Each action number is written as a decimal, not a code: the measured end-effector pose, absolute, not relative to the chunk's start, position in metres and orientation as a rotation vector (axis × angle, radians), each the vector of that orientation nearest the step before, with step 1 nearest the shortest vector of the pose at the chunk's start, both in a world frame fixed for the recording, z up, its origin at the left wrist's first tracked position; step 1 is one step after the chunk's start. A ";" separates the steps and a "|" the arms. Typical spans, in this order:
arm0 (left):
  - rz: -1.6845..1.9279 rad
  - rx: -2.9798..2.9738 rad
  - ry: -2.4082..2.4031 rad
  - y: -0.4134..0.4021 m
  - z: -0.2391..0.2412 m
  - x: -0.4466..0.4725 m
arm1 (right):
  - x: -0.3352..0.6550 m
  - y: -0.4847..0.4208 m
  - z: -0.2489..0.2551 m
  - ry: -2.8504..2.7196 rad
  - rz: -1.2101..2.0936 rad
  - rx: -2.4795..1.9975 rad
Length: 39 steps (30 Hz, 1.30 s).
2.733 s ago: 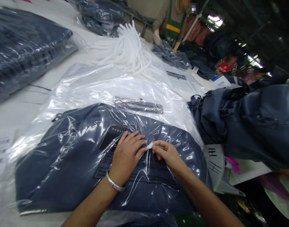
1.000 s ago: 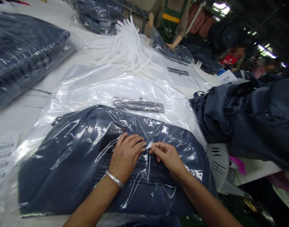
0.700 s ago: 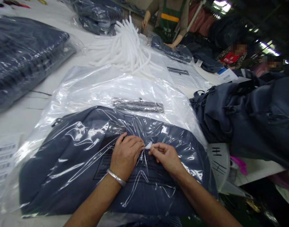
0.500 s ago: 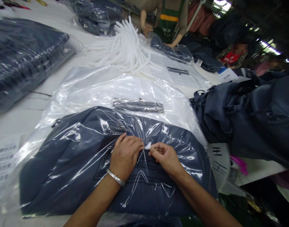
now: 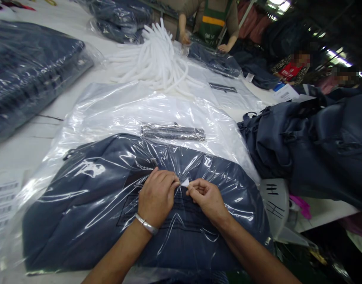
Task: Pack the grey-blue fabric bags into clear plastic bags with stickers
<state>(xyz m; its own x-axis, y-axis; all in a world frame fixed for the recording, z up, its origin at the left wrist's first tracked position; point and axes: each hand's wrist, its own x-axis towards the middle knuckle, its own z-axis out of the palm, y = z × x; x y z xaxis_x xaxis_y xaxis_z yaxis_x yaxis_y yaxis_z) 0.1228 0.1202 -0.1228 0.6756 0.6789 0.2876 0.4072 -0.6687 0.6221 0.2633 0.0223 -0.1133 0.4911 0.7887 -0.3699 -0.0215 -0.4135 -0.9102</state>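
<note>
In front of me lies a dark navy garment or bag, its kind not clear, inside a clear plastic bag (image 5: 89, 205). My left hand (image 5: 157, 192) rests on the film, its thumb and fingers pinched together at the middle, where creases fan out. My right hand (image 5: 207, 197) pinches a small white piece (image 5: 185, 182), like paper or a sticker, just beside my left fingertips. The fingers partly hide what each hand grips.
Beyond are a bundle of white cords (image 5: 161, 55) and flat plastic bags (image 5: 219, 98). A packed navy item (image 5: 29, 75) lies left, with barcode labels (image 5: 4, 205) nearer. Navy items (image 5: 317, 142) and a grey bin (image 5: 275, 201) stand right. A co-worker (image 5: 212, 23) works across the table.
My two hands stay almost in place over the film, and the white piece shows slightly more upright between them. The co-worker's hands have shifted across the table.
</note>
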 end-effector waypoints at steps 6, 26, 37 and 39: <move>0.682 2.351 0.836 0.121 -0.122 0.123 | 0.263 0.021 -0.114 -0.648 1.044 -1.760; 0.671 2.309 0.728 0.129 -0.126 0.115 | 0.266 0.021 -0.110 -0.667 1.094 -1.722; 0.721 2.344 0.786 0.126 -0.128 0.121 | 0.263 0.022 -0.116 -0.729 1.092 -1.716; 0.722 2.340 0.788 0.126 -0.128 0.121 | 0.262 0.023 -0.118 -0.739 1.081 -1.738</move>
<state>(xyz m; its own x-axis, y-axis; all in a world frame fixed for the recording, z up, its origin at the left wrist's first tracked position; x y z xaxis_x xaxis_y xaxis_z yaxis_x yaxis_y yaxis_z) 0.1206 0.1260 -0.1280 0.6822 0.6645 0.3051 0.3619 -0.6694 0.6488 0.2623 0.0235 -0.1177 0.4320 0.8341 -0.3429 0.0175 -0.3879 -0.9215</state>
